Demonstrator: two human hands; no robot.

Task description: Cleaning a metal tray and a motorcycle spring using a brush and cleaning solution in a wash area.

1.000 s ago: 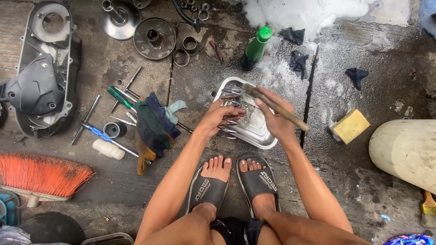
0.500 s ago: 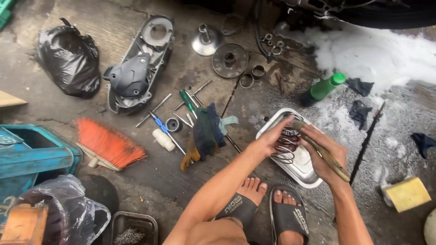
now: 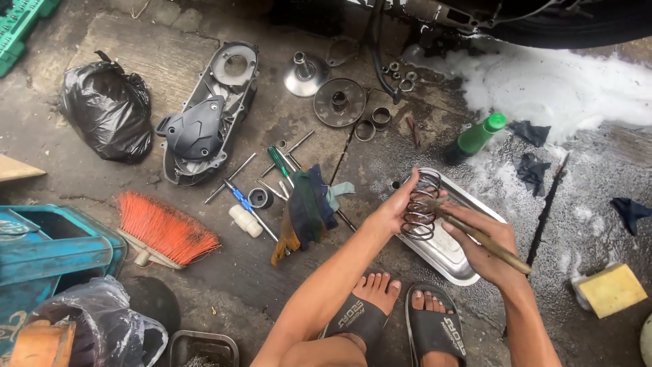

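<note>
My left hand (image 3: 392, 212) grips a large dark coil spring (image 3: 420, 204) and holds it upright over a shiny metal tray (image 3: 454, 261) on the wet concrete floor. My right hand (image 3: 483, 245) is closed on a brush with a wooden handle (image 3: 492, 242), and the brush's head touches the right side of the spring. Both hands are above the tray, just beyond my two feet in black sandals (image 3: 394, 319).
Left of the tray lie a folded rag (image 3: 305, 204), screwdrivers and sockets (image 3: 255, 194), an orange broom head (image 3: 163, 228) and a grey engine cover (image 3: 204, 122). Pulley parts (image 3: 339, 100), a green bottle (image 3: 475, 136), white foam (image 3: 564, 81) and a yellow sponge (image 3: 610, 289) surround it.
The spring has been lifted from lying in the tray to standing upright in my left hand. The brush stays against it. The view swung left and back.
</note>
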